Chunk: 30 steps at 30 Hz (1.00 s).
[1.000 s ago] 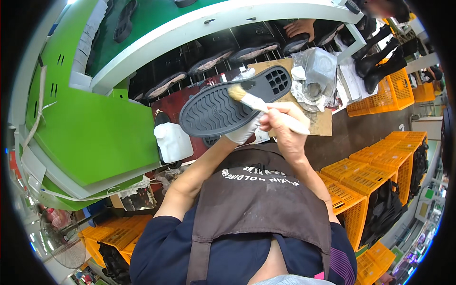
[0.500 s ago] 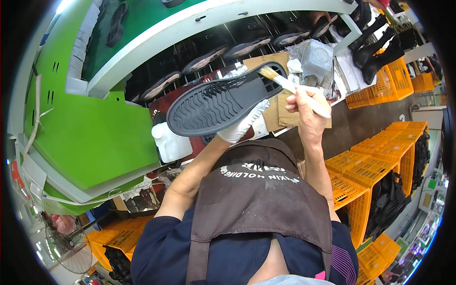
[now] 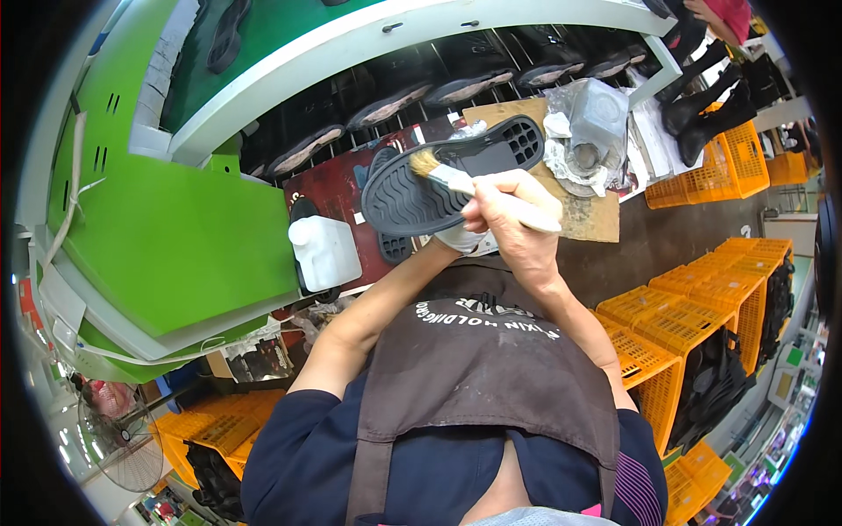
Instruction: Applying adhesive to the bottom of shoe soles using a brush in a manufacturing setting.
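Observation:
A black shoe sole (image 3: 399,206) is tilted above the work table, its wavy-ribbed wide part to the left and its gridded heel to the upper right. Beneath its near edge my left hand (image 3: 460,238), in a white glove, grips it; most of those fingers are hidden. My bare right hand (image 3: 519,226) is closed round the pale handle of a paintbrush (image 3: 452,178). The yellowish bristles touch or hover just over the ribbed part of the sole. Partly hidden below lies another black sole (image 3: 395,249).
Left of the soles stands a white plastic bottle (image 3: 326,254), beside a green machine housing (image 3: 202,254). Black shoe uppers (image 3: 390,92) line a rack behind. A plastic-wrapped container (image 3: 598,118) sits at right, near orange crates (image 3: 675,316). Another person's hand (image 3: 712,19) shows far right.
The brush in my right hand has moved left from the heel to the ribbed part. My left hand has shifted the sole slightly right, and its angle has changed.

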Each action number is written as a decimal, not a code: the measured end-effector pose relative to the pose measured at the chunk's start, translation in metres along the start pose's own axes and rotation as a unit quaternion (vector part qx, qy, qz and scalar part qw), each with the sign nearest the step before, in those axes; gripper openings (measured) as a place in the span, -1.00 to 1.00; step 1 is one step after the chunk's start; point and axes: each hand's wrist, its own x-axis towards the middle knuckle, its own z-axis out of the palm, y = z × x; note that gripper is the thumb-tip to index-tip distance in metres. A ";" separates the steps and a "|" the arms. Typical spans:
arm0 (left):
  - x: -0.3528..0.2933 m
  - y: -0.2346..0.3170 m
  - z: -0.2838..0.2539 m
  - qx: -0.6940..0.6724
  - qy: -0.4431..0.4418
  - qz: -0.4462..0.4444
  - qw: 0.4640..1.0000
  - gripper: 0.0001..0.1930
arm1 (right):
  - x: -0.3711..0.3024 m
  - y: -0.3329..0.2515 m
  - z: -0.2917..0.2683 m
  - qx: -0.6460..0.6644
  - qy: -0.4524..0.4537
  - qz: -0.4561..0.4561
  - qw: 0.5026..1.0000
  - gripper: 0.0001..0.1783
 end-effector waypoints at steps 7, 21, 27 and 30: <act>-0.004 0.004 0.009 0.018 0.025 -0.001 1.000 -0.90 | 0.002 -0.009 0.018 0.010 -0.059 -0.027 0.998 -0.89; -0.024 0.046 0.034 0.140 0.053 -0.218 0.965 -0.51 | 0.056 -0.020 -0.040 -0.069 -0.124 -0.080 0.987 -0.87; -0.025 0.062 0.023 0.471 -0.049 -0.129 0.871 -0.35 | 0.079 -0.011 -0.059 -0.085 -0.103 -0.008 0.991 -0.82; -0.029 0.059 0.025 0.362 0.007 -0.117 0.925 -0.20 | 0.080 -0.012 -0.061 -0.072 -0.100 0.028 0.992 -0.82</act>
